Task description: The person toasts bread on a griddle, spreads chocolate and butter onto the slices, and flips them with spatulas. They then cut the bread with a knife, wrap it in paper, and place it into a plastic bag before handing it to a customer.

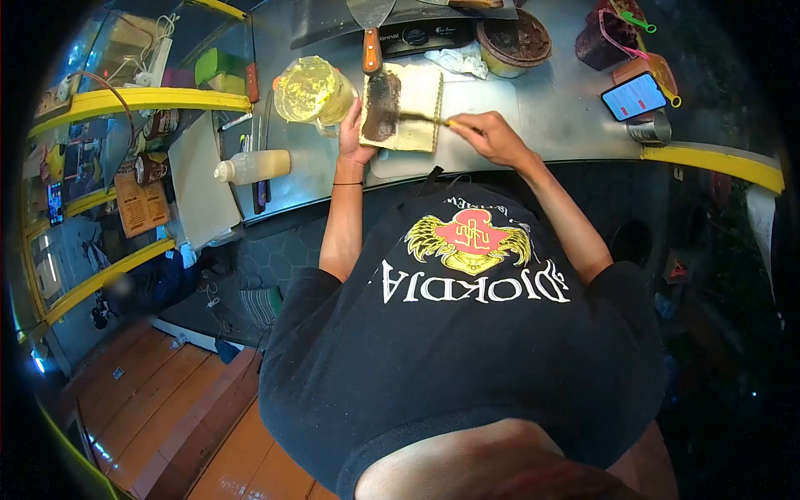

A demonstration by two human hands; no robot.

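In the left part of the frame, a squeeze bottle (pixel 257 167) is lying on its side on the counter (pixel 312 167). To the right of it stands a clear jug (pixel 310 93) smeared with yellow paste. Next, at the upper centre, the left hand (pixel 357 143) touches the left edge of the bread slab (pixel 423 90); its fingers are partly hidden, so I cannot tell how firmly they close. Dark brown spread (pixel 383 102) covers much of the bread's left side, while its right side is pale. The spreader (pixel 425 119) crosses the bread, and the right hand (pixel 496 137) is closed around its handle. Farther right, near the top, is a tub (pixel 518 48) of brown paste. The step in hand seems to be spreading; the next move, I judge, calls for light, flat strokes and a steady left hand.
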